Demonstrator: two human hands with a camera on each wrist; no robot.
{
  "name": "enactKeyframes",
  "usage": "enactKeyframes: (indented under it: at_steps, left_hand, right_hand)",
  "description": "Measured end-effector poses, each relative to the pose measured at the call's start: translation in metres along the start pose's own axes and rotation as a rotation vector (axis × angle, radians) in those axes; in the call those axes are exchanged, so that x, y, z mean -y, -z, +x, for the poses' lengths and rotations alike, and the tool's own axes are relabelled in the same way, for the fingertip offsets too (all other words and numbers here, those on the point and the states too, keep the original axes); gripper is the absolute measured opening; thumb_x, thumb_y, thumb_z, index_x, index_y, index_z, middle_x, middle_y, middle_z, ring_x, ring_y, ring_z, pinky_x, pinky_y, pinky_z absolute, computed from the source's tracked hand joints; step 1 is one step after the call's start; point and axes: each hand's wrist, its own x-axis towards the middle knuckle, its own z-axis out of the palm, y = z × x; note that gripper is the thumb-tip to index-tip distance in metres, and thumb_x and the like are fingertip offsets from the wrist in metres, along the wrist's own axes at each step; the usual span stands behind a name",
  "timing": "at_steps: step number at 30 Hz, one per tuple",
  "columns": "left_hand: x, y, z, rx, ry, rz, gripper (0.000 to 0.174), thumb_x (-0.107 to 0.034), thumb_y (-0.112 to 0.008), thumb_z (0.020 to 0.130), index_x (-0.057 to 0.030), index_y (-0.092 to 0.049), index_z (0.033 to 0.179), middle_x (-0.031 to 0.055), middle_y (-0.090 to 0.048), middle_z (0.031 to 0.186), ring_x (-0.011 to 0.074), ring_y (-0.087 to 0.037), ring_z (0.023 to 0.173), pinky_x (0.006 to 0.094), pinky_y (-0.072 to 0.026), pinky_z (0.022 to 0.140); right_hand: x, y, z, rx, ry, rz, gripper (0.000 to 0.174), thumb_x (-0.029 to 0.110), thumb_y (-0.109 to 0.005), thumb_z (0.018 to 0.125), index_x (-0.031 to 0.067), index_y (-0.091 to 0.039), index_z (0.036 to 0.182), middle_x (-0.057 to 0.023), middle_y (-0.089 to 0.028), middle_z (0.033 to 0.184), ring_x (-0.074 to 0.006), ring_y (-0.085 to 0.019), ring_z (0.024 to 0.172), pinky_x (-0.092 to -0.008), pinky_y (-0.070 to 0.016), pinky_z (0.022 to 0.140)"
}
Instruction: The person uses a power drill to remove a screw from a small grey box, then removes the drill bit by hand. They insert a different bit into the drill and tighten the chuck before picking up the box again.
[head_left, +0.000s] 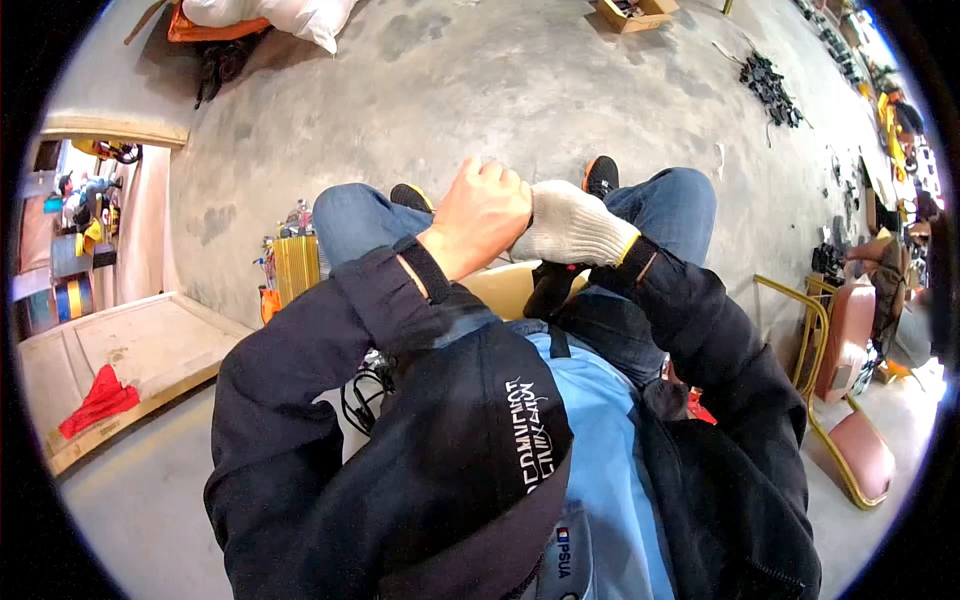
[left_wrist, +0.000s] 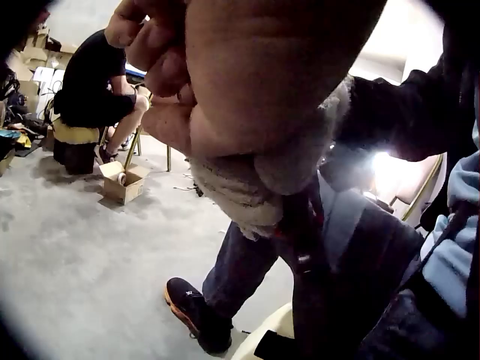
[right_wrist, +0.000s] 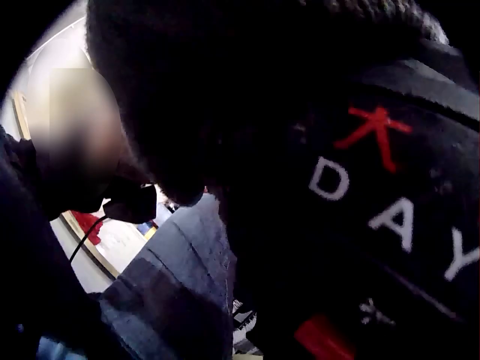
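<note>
My bare left hand (head_left: 485,215) is curled round the finger end of the white knit glove (head_left: 575,228) worn on my right hand, above my knees. In the left wrist view the left hand (left_wrist: 247,82) fills the top, with the white glove (left_wrist: 232,191) bunched under it. A black fabric piece (head_left: 550,285) hangs below both hands, seen as a dark strap with a red mark (left_wrist: 304,247). The right wrist view shows only black fabric with white letters and a red mark (right_wrist: 360,195) close up. The right hand's fingers are hidden, so what they hold is unclear.
I sit on a cream seat (head_left: 505,285) over a concrete floor. A yellow-framed chair with pink pads (head_left: 850,400) lies on the right. A wooden board with a red cloth (head_left: 100,400) is on the left. A seated person (left_wrist: 94,75) and cardboard box (left_wrist: 124,182) are farther off.
</note>
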Motion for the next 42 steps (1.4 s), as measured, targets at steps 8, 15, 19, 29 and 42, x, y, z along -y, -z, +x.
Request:
enactKeyframes:
  at_steps: [8,15,19,29,42]
  left_hand:
    - [-0.002,-0.001,-0.005,0.098,0.068,-0.101,0.006,-0.015,-0.067,0.074,-0.0086,-0.067,0.074,0.007,-0.07,0.074,0.023,-0.069,0.075,0.0369,-0.048,0.07]
    - [0.017,0.024,-0.002,0.46,0.212,-0.517,0.009,-0.008,-0.069,0.06,-0.0001,-0.068,0.064,0.0237,-0.066,0.068,0.0412,-0.069,0.067,0.0501,-0.0517,0.06]
    - [0.033,0.011,0.0,0.855,0.272,-0.764,0.017,-0.01,-0.067,0.064,0.0049,-0.069,0.073,0.0271,-0.063,0.067,0.041,-0.067,0.062,0.0479,-0.0508,0.06]
    - [0.024,0.051,-0.02,0.418,0.525,-1.365,0.042,-0.003,-0.075,0.087,-0.0007,-0.059,0.125,0.0059,-0.064,0.1,0.0126,-0.062,0.087,0.0302,-0.0526,0.079]
    - [-0.001,0.036,-0.023,0.238,0.629,-1.233,0.028,-0.018,-0.07,0.098,0.0008,-0.061,0.116,0.0099,-0.067,0.087,0.0164,-0.063,0.077,0.0333,-0.0509,0.071]
  right_hand:
    - [0.008,-0.007,-0.002,-0.019,-0.125,0.061,0.035,0.034,-0.071,0.077,-0.001,-0.07,0.076,-0.0247,-0.068,0.076,-0.0416,-0.07,0.075,-0.0467,-0.0541,0.067]
    - [0.031,-0.009,0.002,-0.036,-0.269,0.045,0.037,0.039,-0.073,0.078,0.0014,-0.074,0.081,-0.0226,-0.07,0.077,-0.0403,-0.072,0.078,-0.0463,-0.057,0.071]
    - [0.046,-0.009,0.005,-0.012,-0.331,-0.072,0.036,0.041,-0.074,0.079,0.0058,-0.077,0.086,-0.0199,-0.072,0.08,-0.0388,-0.073,0.078,-0.0458,-0.0581,0.072]
    - [0.025,-0.006,-0.015,-0.114,-0.257,0.006,0.042,0.044,-0.077,0.077,0.0036,-0.074,0.088,-0.0188,-0.071,0.076,-0.037,-0.073,0.072,-0.0454,-0.0574,0.065]
    - [0.026,-0.008,-0.016,-0.145,-0.247,0.04,0.038,0.04,-0.075,0.08,0.0033,-0.073,0.088,-0.0193,-0.071,0.075,-0.0381,-0.072,0.072,-0.0456,-0.0577,0.065]
